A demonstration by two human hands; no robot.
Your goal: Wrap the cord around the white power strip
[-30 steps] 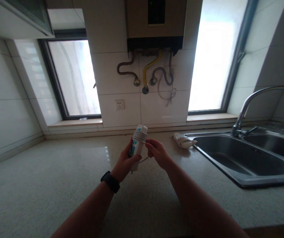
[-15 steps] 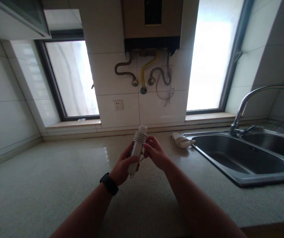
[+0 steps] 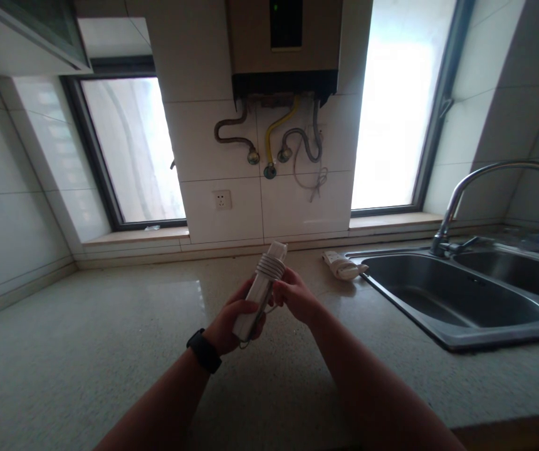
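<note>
A long white power strip (image 3: 254,302) is held tilted above the counter, its upper end leaning to the right. Several turns of white cord (image 3: 269,268) are wound around its upper part. My left hand (image 3: 227,324), with a black watch at the wrist, grips the lower half, thumb across the front. At the strip's right side my right hand (image 3: 296,295) is closed, fingers pinched by the cord. A loose length of cord runs between this hand and the strip's lower end. The right fingertips are partly hidden.
A white bundle (image 3: 343,266) lies on the speckled counter (image 3: 109,351) beside the double sink (image 3: 448,341). The faucet (image 3: 448,213) arches over the sink. On the wall are a socket (image 3: 222,200) and a water heater (image 3: 245,44) with hoses below.
The power strip has tilted further to the right, its lower end swinging left. My right hand has stayed close beside the wound cord. The view has shifted slightly.
</note>
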